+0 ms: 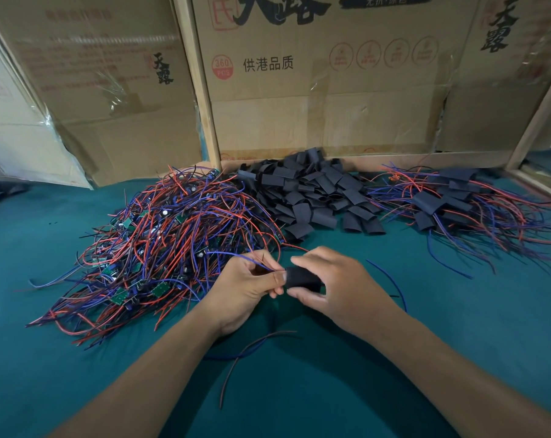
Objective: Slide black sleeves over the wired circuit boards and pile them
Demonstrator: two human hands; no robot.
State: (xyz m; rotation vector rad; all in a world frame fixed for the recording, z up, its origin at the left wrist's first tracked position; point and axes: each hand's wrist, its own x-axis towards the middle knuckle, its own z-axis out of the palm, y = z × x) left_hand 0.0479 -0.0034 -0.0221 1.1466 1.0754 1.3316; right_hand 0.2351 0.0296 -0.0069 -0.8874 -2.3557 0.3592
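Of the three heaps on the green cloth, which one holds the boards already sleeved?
The right heap: black sleeves there have red and blue wires running out of them. The middle heap is loose sleeves only; the left heap shows bare green boards.

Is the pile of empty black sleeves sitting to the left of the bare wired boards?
No, the pile of empty black sleeves lies to the right of the heap of bare wired boards, against the cardboard box.

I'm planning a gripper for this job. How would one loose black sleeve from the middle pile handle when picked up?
Probably light and soft: the sleeves lie flattened and overlapping. The one the right hand holds looks squashed, so a pinch likely closes its mouth. Lying flat, they seem unlikely to roll.
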